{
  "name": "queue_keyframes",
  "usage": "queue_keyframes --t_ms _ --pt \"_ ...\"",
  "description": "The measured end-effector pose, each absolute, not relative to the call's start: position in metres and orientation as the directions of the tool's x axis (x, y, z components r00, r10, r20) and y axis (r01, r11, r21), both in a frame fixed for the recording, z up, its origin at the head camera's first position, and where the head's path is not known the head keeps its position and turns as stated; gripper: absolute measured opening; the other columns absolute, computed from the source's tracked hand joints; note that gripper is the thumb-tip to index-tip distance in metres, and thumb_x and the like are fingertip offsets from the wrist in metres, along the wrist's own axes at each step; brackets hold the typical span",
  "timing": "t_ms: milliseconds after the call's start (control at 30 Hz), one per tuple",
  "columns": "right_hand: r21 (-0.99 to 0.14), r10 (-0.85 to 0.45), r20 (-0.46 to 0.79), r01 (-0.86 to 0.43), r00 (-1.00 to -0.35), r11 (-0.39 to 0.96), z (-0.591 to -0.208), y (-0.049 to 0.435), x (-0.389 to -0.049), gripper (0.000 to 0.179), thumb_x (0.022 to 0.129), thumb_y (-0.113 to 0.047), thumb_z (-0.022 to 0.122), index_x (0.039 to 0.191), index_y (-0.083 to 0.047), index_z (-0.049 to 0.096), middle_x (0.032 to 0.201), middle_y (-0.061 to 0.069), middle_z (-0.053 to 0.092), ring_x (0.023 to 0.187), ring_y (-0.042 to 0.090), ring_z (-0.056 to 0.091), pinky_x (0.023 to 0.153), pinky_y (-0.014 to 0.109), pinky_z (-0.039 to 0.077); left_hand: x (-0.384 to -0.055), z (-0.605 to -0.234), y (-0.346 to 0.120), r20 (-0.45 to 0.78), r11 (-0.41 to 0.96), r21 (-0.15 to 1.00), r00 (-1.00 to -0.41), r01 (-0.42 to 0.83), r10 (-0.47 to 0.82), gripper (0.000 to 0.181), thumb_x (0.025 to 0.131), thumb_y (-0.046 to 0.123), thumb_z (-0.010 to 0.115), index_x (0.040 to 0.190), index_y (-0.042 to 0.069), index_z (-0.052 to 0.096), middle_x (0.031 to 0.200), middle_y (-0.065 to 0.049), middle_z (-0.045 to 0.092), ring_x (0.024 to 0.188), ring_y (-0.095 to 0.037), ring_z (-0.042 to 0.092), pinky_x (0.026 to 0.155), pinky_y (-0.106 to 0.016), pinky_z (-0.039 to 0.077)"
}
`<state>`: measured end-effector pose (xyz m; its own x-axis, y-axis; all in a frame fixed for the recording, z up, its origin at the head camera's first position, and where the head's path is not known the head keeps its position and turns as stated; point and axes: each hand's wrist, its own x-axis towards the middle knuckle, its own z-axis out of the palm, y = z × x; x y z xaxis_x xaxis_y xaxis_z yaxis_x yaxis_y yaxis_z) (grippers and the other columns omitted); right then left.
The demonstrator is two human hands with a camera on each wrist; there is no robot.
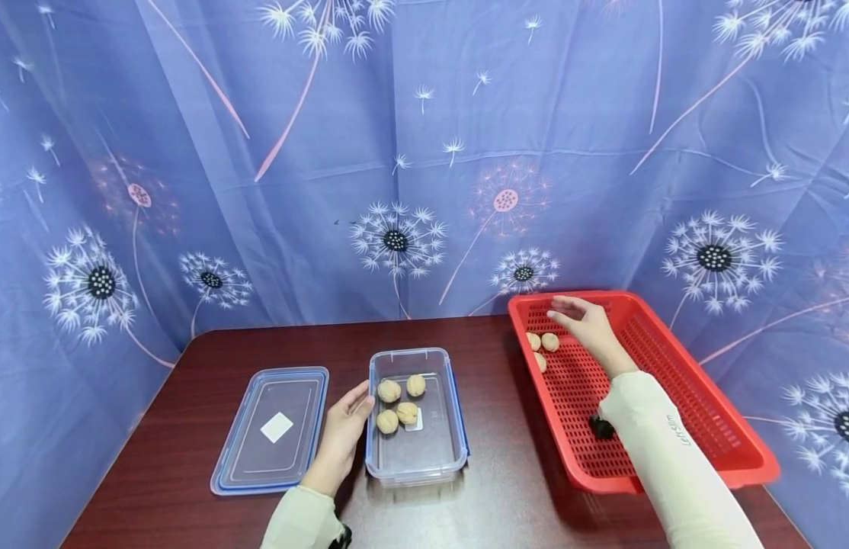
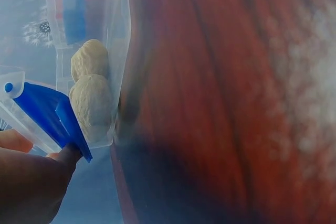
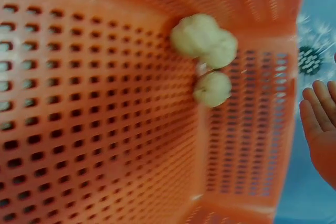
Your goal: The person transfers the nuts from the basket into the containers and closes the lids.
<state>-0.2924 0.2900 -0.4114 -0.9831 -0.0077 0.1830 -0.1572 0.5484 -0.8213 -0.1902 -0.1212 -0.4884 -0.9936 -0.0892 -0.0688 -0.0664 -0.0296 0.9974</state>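
Note:
My left hand [image 1: 344, 431] is at the left side of a clear plastic food container [image 1: 431, 450], fingers and thumb gripping its edge by the blue latch flap [image 2: 50, 114]. Several walnuts [image 1: 389, 391] lie in the left half of this container; two show through its wall in the left wrist view. Over the far part of a red plastic basket [image 1: 562, 450], my right hand [image 1: 589, 328] is raised with its fingers loosely extended and nothing in them. Three walnuts [image 3: 212, 88] rest together in the basket's far left corner.
A clear lid [image 1: 270, 435] with a blue rim and a white label lies flat to the left of the container. The dark wooden table [image 1: 507, 457] ends at a blue dandelion-print curtain [image 1: 424, 152] behind and at the sides.

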Motion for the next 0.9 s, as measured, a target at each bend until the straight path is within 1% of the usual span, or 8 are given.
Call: queue_keyframes --t_ms 33,100,167,233,300,467,700,900 --pt "-0.821 0.000 0.174 -0.145 -0.985 0.552 -0.415 0.292 -0.293 0.054 0.096 -0.029 0.061 0.138 0.002 0.048 0.133 0.024 0.054 0.121 0.037 0.052 0.088 0.022 0.048 -0.190 -0.488 -0.121 -0.068 -0.030 0.997 -0.994 -0.065 -0.089 0.044 0.100 0.007 0.048 0.140 -0.010 0.039 0.142 -0.031 0.039 0.135 -0.039 0.036 0.113 -0.048 0.029" --pt "-0.822 0.016 0.156 -0.121 -0.988 0.557 -0.423 0.296 -0.294 0.053 0.096 -0.027 0.060 0.138 0.003 0.047 0.133 0.025 0.054 0.121 0.038 0.052 0.086 0.023 0.049 -0.191 -0.488 -0.121 -0.064 -0.032 0.998 -0.994 -0.061 -0.088 0.044 0.100 0.007 0.048 0.140 -0.011 0.039 0.142 -0.032 0.039 0.135 -0.039 0.036 0.113 -0.048 0.029" --pt "-0.833 0.032 0.131 -0.092 -0.991 0.545 -0.430 0.299 -0.294 0.052 0.097 -0.025 0.059 0.138 0.004 0.046 0.133 0.026 0.053 0.121 0.039 0.051 0.091 0.033 0.050 -0.191 -0.488 -0.121 -0.061 -0.034 0.998 -0.994 -0.058 -0.089 0.045 0.100 0.007 0.049 0.140 -0.011 0.039 0.142 -0.032 0.040 0.135 -0.039 0.035 0.113 -0.048 0.029" --pt "-0.849 0.045 0.104 -0.065 -0.994 0.525 -0.436 0.301 -0.295 0.051 0.097 -0.022 0.059 0.139 0.005 0.045 0.134 0.027 0.052 0.121 0.040 0.051 0.098 0.044 0.047 -0.191 -0.488 -0.121 -0.062 -0.032 0.998 -0.994 -0.059 -0.088 0.045 0.100 0.007 0.049 0.140 -0.011 0.039 0.142 -0.032 0.040 0.135 -0.040 0.035 0.113 -0.048 0.029" --pt "-0.861 0.051 0.079 -0.042 -0.996 0.507 -0.443 0.304 -0.298 0.051 0.097 -0.019 0.058 0.139 0.006 0.044 0.134 0.029 0.051 0.121 0.041 0.051 0.102 0.050 0.043 -0.192 -0.489 -0.121 -0.069 -0.032 0.997 -0.993 -0.066 -0.092 0.044 0.100 0.007 0.049 0.139 -0.011 0.040 0.141 -0.032 0.040 0.135 -0.039 0.036 0.113 -0.048 0.029" --pt "-0.859 0.069 0.038 0.002 -0.997 0.511 -0.456 0.310 -0.302 0.051 0.097 -0.018 0.058 0.138 0.008 0.044 0.134 0.030 0.050 0.123 0.042 0.049 0.103 0.051 0.041 -0.192 -0.491 -0.121 -0.075 -0.031 0.997 -0.992 -0.072 -0.099 0.043 0.099 0.007 0.050 0.139 -0.010 0.042 0.141 -0.031 0.042 0.134 -0.038 0.037 0.112 -0.047 0.030" --pt "-0.807 0.082 -0.025 0.069 -0.996 0.587 -0.463 0.313 -0.302 0.052 0.096 -0.025 0.058 0.136 0.006 0.048 0.137 0.029 0.048 0.125 0.043 0.045 0.101 0.052 0.041 -0.193 -0.492 -0.121 -0.063 -0.027 0.998 -0.994 -0.061 -0.091 0.044 0.099 0.007 0.050 0.139 -0.010 0.042 0.141 -0.031 0.042 0.134 -0.039 0.037 0.112 -0.046 0.030" --pt "-0.821 0.072 -0.074 0.101 -0.995 0.562 -0.468 0.308 -0.304 0.052 0.095 -0.023 0.060 0.135 0.009 0.047 0.136 0.031 0.047 0.126 0.044 0.043 0.103 0.054 0.039 -0.193 -0.490 -0.121 -0.067 -0.024 0.998 -0.993 -0.065 -0.099 0.044 0.100 0.008 0.050 0.139 -0.010 0.041 0.141 -0.032 0.041 0.134 -0.039 0.037 0.112 -0.047 0.030"
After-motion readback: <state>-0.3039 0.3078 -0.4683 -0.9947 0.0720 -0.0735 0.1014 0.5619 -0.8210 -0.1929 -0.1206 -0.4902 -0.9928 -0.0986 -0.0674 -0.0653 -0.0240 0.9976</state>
